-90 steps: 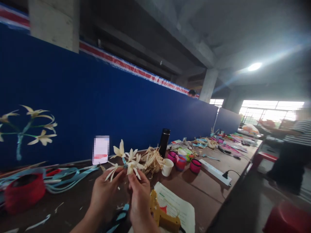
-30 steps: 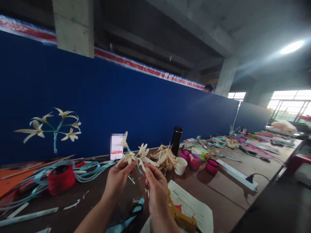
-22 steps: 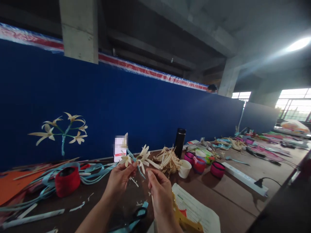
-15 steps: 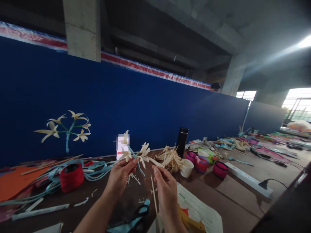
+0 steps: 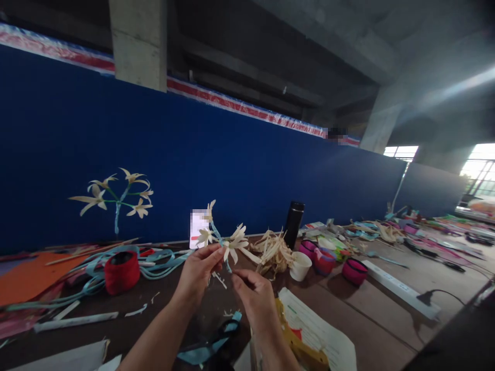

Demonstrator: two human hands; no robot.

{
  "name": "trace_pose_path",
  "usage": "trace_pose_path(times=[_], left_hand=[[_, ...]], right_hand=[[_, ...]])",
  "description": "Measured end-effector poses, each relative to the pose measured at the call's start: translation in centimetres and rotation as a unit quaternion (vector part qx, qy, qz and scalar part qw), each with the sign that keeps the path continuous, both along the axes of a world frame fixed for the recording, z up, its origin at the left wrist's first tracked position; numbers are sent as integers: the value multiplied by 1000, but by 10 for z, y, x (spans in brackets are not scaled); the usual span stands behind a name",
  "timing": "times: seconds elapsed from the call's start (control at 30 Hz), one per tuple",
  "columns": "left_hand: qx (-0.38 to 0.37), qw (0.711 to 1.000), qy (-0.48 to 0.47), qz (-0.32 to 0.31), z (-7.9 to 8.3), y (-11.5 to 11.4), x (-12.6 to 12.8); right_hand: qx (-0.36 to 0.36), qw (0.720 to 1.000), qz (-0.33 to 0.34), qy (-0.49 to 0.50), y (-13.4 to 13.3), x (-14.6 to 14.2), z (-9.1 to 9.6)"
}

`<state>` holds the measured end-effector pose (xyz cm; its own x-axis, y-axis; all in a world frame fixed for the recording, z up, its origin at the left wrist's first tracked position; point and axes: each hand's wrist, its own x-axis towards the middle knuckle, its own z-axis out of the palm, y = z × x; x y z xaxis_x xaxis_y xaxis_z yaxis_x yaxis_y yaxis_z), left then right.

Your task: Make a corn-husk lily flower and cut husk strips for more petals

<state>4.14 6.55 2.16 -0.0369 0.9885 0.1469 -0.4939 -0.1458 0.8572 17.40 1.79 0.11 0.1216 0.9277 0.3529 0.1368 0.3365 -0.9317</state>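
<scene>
My left hand [image 5: 198,272] is closed on a sprig of cream paper flowers [image 5: 226,239] with a light blue stem, held up over the brown table [image 5: 379,309]. My right hand [image 5: 253,300] sits just below and to the right of the sprig, its fingers pinched together near the stem's lower end; what they pinch is too small to make out. A yellow glue gun [image 5: 299,348] lies under my right wrist on a printed sheet [image 5: 325,335]. Blue-handled scissors [image 5: 211,342] lie between my forearms.
A finished flower branch [image 5: 118,193] hangs on the blue partition. On the table: a red spool [image 5: 121,270], blue ribbon strips [image 5: 162,257], a pile of husk strips [image 5: 274,252], a white cup [image 5: 300,266], a black flask [image 5: 293,224], pink spools [image 5: 353,271], a white power strip [image 5: 400,296].
The view has swung left, so the standing person at right is out of sight. My right hand has slipped down from the flower heads to below the stem. The left keeps hold of the sprig.
</scene>
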Motion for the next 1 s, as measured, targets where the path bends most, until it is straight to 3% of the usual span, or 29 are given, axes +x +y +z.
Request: trace_pose_path(times=[0.4,0.73,0.93,1.0], left_hand=[[24,997,66,12,10,-12,6],[54,998,11,6,11,-17,12],[85,993,61,62,18,-21,8],[97,989,77,78,18,-19,7]], right_hand=[[-2,1000,-15,14,3,-1,-7],[-4,1000,-11,29,4,-2,-8],[6,998,47,31,2,0,-5],[9,999,34,5,-4,8,-4]])
